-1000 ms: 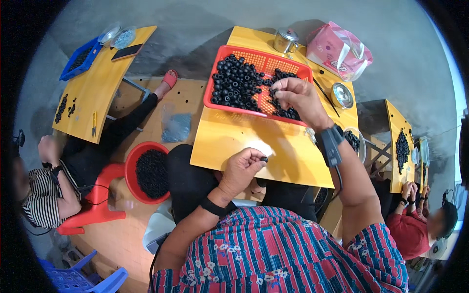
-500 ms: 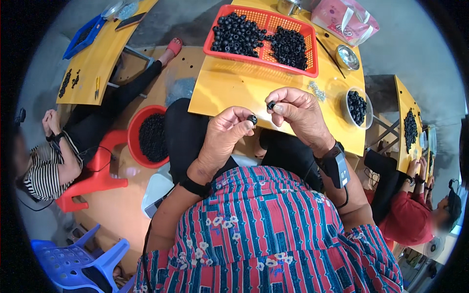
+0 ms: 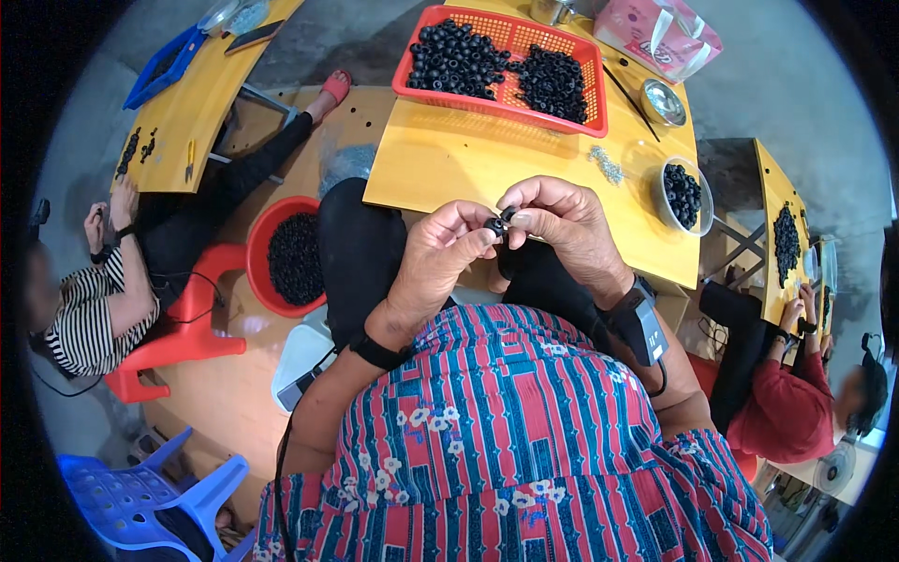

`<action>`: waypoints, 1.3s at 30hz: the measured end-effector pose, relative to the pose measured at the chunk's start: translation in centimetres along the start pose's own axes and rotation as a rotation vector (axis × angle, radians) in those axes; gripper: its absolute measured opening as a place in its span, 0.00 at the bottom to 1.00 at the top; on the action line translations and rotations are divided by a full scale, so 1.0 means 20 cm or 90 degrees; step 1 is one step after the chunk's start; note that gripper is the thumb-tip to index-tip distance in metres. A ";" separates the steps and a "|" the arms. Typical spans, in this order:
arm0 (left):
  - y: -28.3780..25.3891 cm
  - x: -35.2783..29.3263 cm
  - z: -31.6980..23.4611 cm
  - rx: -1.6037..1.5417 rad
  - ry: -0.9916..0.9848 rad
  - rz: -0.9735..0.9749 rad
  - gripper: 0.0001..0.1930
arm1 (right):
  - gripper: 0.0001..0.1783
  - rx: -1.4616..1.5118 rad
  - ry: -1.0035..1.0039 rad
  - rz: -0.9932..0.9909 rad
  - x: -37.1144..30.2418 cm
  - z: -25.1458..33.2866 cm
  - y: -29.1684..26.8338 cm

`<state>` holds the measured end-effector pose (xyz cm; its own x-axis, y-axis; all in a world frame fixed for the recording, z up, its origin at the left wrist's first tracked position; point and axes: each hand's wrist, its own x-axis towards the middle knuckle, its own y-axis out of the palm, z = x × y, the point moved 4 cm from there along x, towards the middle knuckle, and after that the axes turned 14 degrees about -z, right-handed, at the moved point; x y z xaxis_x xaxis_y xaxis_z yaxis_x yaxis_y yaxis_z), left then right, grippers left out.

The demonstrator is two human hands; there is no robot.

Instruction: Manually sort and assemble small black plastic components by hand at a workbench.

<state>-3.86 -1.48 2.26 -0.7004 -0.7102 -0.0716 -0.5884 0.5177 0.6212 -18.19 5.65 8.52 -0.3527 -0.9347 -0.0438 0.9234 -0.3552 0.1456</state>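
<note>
My left hand (image 3: 438,251) pinches a small round black plastic part (image 3: 494,226) between thumb and fingers. Against it, my right hand (image 3: 569,229) grips a second small black part (image 3: 508,214), mostly covered by the fingertips. Both hands meet over my lap, just before the front edge of the yellow table (image 3: 449,164). A red plastic basket (image 3: 510,110) on that table holds two heaps of black parts, larger ones to the left and smaller ones to the right. Beside my right hand lies a scatter of tiny silvery pieces (image 3: 607,166).
A clear tub (image 3: 705,214) of black parts stands at the table's right, near a metal bowl (image 3: 663,103) and a dark stick (image 3: 632,101). A red basin (image 3: 257,272) of black parts is on the floor left. People sit at tables on both sides.
My hands have come together, and the two black parts, held apart before, now touch. At the left, another person's hand has reached up to the table there.
</note>
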 end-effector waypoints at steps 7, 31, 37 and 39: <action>0.01 -0.01 -0.01 0.016 -0.004 -0.009 0.10 | 0.07 -0.012 -0.002 0.012 -0.01 0.00 0.00; 0.03 -0.02 -0.04 0.123 0.045 -0.052 0.07 | 0.06 -0.058 -0.038 0.009 -0.01 0.00 0.00; 0.02 -0.02 -0.04 0.126 0.064 -0.045 0.07 | 0.06 -0.112 -0.080 0.000 -0.01 0.02 0.00; 0.02 -0.02 -0.04 0.125 0.066 -0.047 0.07 | 0.06 -0.130 -0.095 -0.007 -0.01 0.02 0.01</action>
<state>-3.59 -1.42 3.26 -0.6126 -0.7900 -0.0245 -0.7114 0.5376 0.4526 -18.11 5.74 8.96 -0.3677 -0.9241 0.1039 0.9253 -0.3747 -0.0581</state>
